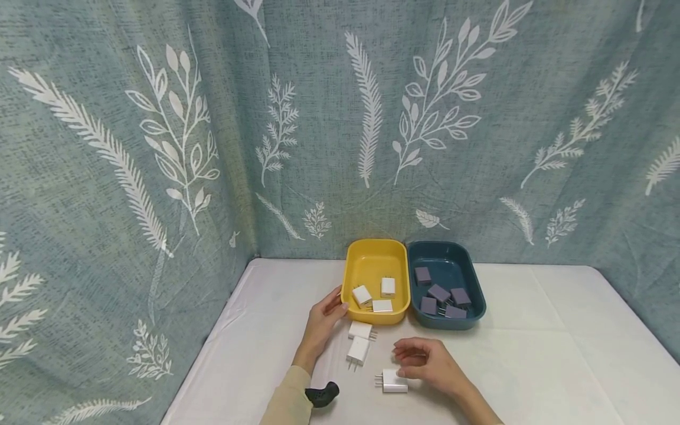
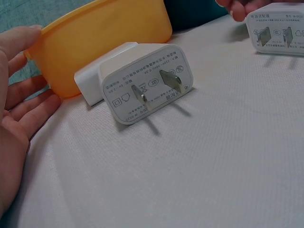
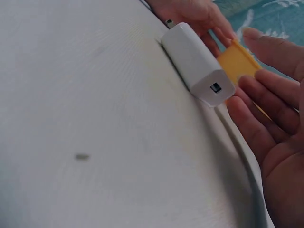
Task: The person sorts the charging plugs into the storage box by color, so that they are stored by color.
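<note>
My left hand [image 1: 322,319] holds the near left corner of a yellow bin [image 1: 402,313], thumb at the rim and fingers along the outer side. Three white charger plugs, one of them a white charger [image 1: 388,286], lie inside that bin. Just in front of it, two more white chargers [image 2: 142,85] lie against each other, prongs showing. My right hand [image 1: 430,363] hovers with loosely bent fingers over a single white charger [image 1: 395,383] lying on the cloth. From the right wrist, this charger's USB port [image 3: 216,88] faces the camera, and the fingers have nothing between them.
A dark blue bin [image 1: 480,304] stands right beside the yellow one, with several purple-grey chargers [image 1: 438,293] inside. White cloth [image 1: 531,354] covers the table. A patterned curtain [image 1: 319,147] hangs behind and along the sides. A black device [image 1: 322,394] sits at the left wrist.
</note>
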### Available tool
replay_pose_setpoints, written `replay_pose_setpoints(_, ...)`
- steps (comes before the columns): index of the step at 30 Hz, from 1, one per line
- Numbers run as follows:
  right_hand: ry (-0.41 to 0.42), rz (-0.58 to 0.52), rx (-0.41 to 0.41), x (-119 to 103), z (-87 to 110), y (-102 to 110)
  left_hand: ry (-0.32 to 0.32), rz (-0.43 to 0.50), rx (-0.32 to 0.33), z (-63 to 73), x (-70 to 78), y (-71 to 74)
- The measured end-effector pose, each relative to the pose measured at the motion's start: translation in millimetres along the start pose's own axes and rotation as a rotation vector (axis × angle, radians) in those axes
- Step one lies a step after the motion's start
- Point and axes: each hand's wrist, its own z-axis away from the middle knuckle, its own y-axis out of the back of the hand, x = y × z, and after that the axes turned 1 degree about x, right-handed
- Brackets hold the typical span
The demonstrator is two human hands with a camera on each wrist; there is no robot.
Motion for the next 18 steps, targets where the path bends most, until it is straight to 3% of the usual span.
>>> replay_pose_setpoints(18,-0.006,-0.010,-0.034,8.2,6.2,0.3,0.002,0.019,0.000,-0.3,0.8,0.0)
